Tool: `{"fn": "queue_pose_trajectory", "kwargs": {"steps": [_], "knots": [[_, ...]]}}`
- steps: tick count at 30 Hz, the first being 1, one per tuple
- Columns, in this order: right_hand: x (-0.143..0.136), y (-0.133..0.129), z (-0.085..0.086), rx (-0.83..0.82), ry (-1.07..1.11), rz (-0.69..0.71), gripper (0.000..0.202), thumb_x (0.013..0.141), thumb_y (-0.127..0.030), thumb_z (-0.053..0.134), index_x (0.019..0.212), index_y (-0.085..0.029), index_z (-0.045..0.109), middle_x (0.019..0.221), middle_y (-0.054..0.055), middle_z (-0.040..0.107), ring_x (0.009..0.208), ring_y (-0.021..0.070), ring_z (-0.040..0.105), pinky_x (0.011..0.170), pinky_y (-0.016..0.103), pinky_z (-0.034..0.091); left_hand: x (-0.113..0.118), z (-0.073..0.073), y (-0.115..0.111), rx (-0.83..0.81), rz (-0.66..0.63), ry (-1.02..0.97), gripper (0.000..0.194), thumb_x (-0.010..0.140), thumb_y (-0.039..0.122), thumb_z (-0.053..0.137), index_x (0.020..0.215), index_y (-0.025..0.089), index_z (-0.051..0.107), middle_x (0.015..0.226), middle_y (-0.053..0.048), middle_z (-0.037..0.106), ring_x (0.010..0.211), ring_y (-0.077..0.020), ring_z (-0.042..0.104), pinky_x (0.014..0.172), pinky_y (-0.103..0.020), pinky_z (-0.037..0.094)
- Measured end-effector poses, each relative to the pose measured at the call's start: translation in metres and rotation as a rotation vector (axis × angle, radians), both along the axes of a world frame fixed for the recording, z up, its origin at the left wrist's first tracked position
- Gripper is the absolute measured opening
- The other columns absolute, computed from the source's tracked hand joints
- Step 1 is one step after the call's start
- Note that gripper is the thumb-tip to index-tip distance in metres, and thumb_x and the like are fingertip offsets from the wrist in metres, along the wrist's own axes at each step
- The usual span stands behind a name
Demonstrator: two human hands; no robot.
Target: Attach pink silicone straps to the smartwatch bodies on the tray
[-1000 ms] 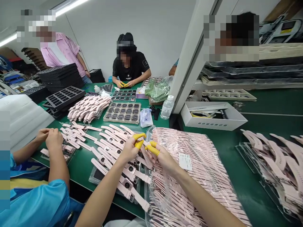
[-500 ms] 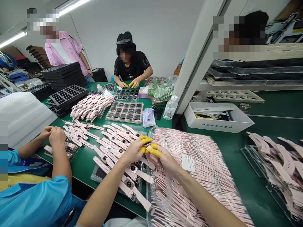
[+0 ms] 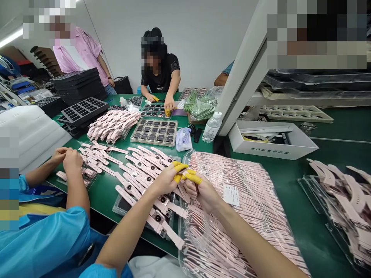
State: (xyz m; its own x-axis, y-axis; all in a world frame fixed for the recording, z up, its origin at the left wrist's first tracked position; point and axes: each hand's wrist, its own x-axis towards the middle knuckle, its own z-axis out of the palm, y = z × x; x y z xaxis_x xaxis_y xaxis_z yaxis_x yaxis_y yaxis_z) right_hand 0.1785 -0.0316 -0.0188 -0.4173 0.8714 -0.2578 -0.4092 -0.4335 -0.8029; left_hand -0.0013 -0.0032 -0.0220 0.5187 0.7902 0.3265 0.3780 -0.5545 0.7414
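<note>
Yellow finger covers sit on the fingertips of both my hands. My left hand (image 3: 169, 178) and my right hand (image 3: 203, 190) meet fingertip to fingertip, pinching a small piece that the fingers mostly hide. Below them, watches with pink straps (image 3: 149, 178) lie in slanting rows, backs up, on a clear tray (image 3: 121, 206). One pink strap (image 3: 183, 192) runs just under my fingers. Under my right forearm is a large clear plastic bag of pink watch straps (image 3: 249, 193), with a white label (image 3: 231, 195) on it.
To the left, a co-worker's hands (image 3: 71, 158) are over more pink-strapped watches (image 3: 92, 158). Beyond stand a tray of dark watch faces (image 3: 154, 132), a water bottle (image 3: 211, 127) and a white box (image 3: 272, 144). Strapped watches (image 3: 342, 200) lie on trays at right. A slanted post (image 3: 242, 77) rises behind.
My hands stay together, with the fingers shifted slightly and the right fingers more curled. The view has tilted a little. Across the table, a co-worker's hands have moved apart.
</note>
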Motion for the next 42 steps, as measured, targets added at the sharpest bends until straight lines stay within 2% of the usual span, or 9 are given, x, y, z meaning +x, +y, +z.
{"fn": "queue_pose_trajectory", "kwargs": {"steps": [5,9,12,17,21,24,32,36,42], "knots": [[0.0,0.001,-0.002,-0.002,0.006,-0.043,0.037,0.08,-0.047,0.077,0.074,-0.023,0.05,0.048,-0.007,0.039,0.042,0.0088,0.027,0.042,0.024,0.019,-0.001,0.007,-0.003,-0.038,-0.048,-0.028,0.046,0.105,0.033,0.041,0.146,0.021,0.057,0.126,-0.013,0.06,0.121,-0.0274,0.059,0.112,-0.048,0.049],[0.002,0.002,0.002,0.033,-0.07,-0.021,0.037,0.077,-0.047,0.08,0.073,-0.022,0.052,0.046,-0.008,0.037,0.041,0.0077,0.026,0.043,0.024,0.019,0.001,0.008,-0.003,-0.014,-0.027,-0.005,0.044,0.106,0.035,0.039,0.14,0.018,0.061,0.121,-0.014,0.06,0.116,-0.027,0.06,0.108,-0.047,0.051],[0.004,0.003,0.003,0.031,-0.096,-0.026,0.035,0.075,-0.044,0.081,0.072,-0.021,0.054,0.046,-0.009,0.037,0.041,0.0066,0.025,0.043,0.023,0.019,0.002,0.008,-0.002,0.003,-0.035,0.023,0.043,0.106,0.035,0.038,0.139,0.019,0.061,0.119,-0.013,0.061,0.115,-0.0264,0.06,0.106,-0.045,0.052],[0.006,0.004,0.002,-0.042,-0.012,0.008,0.046,0.076,-0.048,0.075,0.06,-0.024,0.04,0.044,-0.008,0.031,0.039,0.0067,0.023,0.041,0.024,0.016,0.002,0.008,-0.003,0.041,-0.037,0.047,0.043,0.106,0.033,0.038,0.142,0.018,0.058,0.123,-0.014,0.06,0.118,-0.0267,0.06,0.108,-0.045,0.051],[0.005,0.003,0.003,-0.011,-0.067,-0.027,0.037,0.076,-0.046,0.078,0.073,-0.023,0.05,0.046,-0.01,0.036,0.041,0.0065,0.024,0.042,0.023,0.018,0.001,0.006,-0.002,0.099,-0.052,0.126,0.04,0.102,0.028,0.046,0.138,0.015,0.058,0.119,-0.014,0.06,0.112,-0.0261,0.061,0.102,-0.043,0.055],[0.005,0.003,0.003,-0.023,-0.108,-0.001,0.034,0.075,-0.045,0.077,0.075,-0.022,0.051,0.047,-0.01,0.036,0.042,0.0061,0.023,0.042,0.022,0.017,0.0,0.006,-0.001,0.126,-0.07,0.199,0.038,0.099,0.025,0.048,0.134,0.015,0.059,0.116,-0.014,0.061,0.108,-0.0259,0.061,0.099,-0.042,0.056],[0.007,0.004,0.007,-0.002,-0.127,0.026,0.03,0.074,-0.042,0.076,0.079,-0.02,0.056,0.048,-0.012,0.035,0.043,0.0056,0.02,0.043,0.022,0.015,-0.001,0.012,-0.005,0.019,-0.059,0.154,0.035,0.102,0.027,0.043,0.133,0.018,0.059,0.119,-0.012,0.063,0.11,-0.024,0.062,0.099,-0.039,0.054],[0.007,0.003,0.006,-0.063,-0.056,0.013,0.03,0.072,-0.043,0.075,0.079,-0.021,0.055,0.046,-0.012,0.034,0.042,0.0054,0.021,0.043,0.021,0.016,0.0,0.01,-0.005,0.033,-0.045,0.167,0.039,0.103,0.027,0.04,0.137,0.018,0.057,0.122,-0.013,0.062,0.112,-0.0243,0.062,0.102,-0.04,0.053],[0.004,0.001,0.006,-0.074,-0.172,0.018,0.035,0.071,-0.044,0.075,0.074,-0.023,0.047,0.046,-0.011,0.037,0.041,0.0052,0.024,0.042,0.021,0.018,0.001,0.003,-0.002,0.096,-0.061,0.28,0.035,0.095,0.024,0.052,0.127,0.017,0.062,0.114,-0.013,0.063,0.107,-0.0253,0.062,0.097,-0.04,0.055]]}}
